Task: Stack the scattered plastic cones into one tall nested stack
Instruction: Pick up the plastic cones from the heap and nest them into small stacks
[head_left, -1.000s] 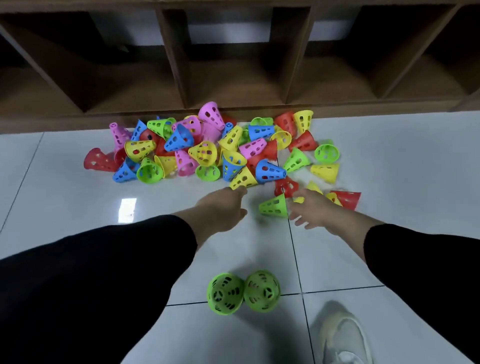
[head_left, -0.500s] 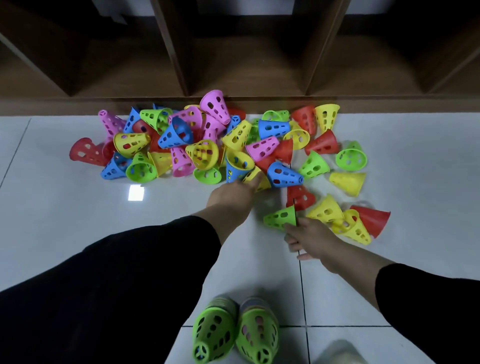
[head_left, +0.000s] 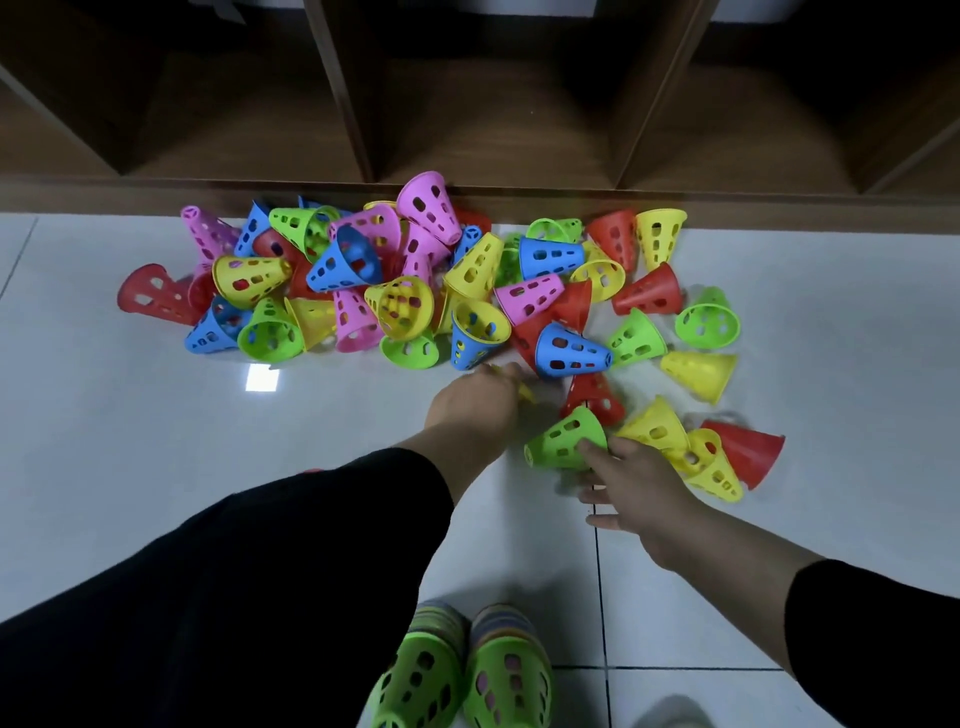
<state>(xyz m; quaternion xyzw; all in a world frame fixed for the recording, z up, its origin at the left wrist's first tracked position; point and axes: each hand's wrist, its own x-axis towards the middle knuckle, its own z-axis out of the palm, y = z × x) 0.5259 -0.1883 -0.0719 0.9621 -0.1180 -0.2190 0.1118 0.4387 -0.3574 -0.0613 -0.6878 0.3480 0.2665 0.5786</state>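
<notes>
**Two-hand pickup at the near edge of the cone pile: risks and orientation**

Nearest to us, at 6 o'clock, two nested stacks (head_left: 462, 670) lie side by side on the floor (head_left: 156, 415), green outermost, rims towards us. Their long axes run roughly from 6 to 12 o'clock. Lying on their sides, we judge they may roll or slide apart if knocked by a foot or sleeve.

Slightly farther, at 4 o'clock from centre, our right hand (head_left: 631, 486) pinches the narrow end of a green cone (head_left: 566, 441) with thumb and forefinger; the other fingers are spread. This cone lies on its side, long axis from 8 to 2 o'clock, rim at 8 o'clock. A pinch this far out on the tip may let the cone swing or slip on lifting.

At centre, our left hand (head_left: 478, 405) covers a yellow cone (head_left: 525, 391) with curled fingers; we cannot tell its axis, nor whether the grip is closed.

Beyond, from 10 to 2 o'clock, the pile (head_left: 415, 291) leans against the shelf base (head_left: 779, 205). Pulling an edge cone may shift its neighbours.
</notes>
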